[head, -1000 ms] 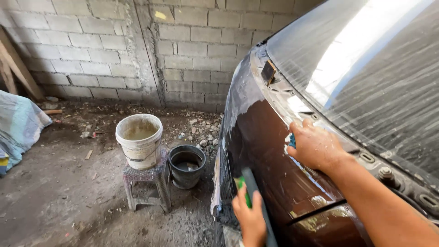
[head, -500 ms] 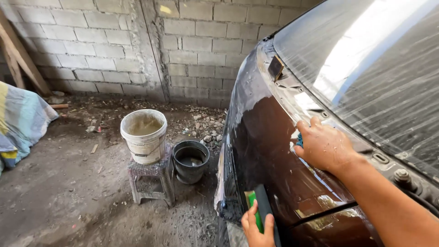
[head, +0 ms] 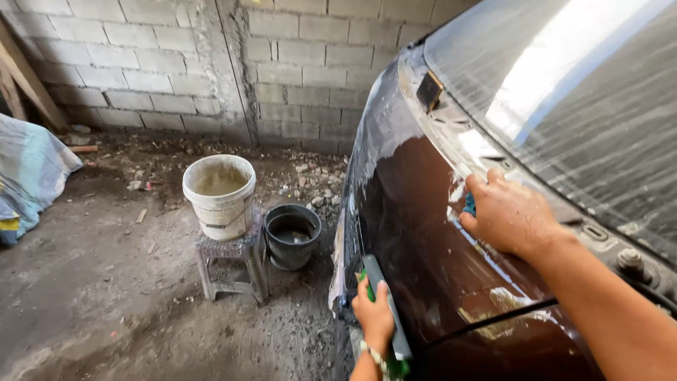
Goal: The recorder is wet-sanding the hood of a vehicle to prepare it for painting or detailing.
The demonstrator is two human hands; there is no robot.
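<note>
A dark brown car body panel (head: 423, 240) fills the right half of the view, wet and glossy, with a dusty windscreen (head: 578, 113) above it. My right hand (head: 509, 213) presses flat on the panel near the windscreen base, over a blue cloth or sponge (head: 468, 204) of which only a corner shows. My left hand (head: 374, 315) grips a long grey and green flat tool (head: 386, 310) held against the panel's left edge.
A white bucket (head: 220, 195) of murky water stands on a small stool (head: 229, 264). A black bucket (head: 292, 235) sits beside it on the dirt floor. A grey block wall (head: 211, 63) runs behind. A blue cloth heap (head: 28, 176) lies at the left.
My right hand has slid a little down and right along the panel. My left hand has dropped lower with the flat tool. The view has shifted slightly.
</note>
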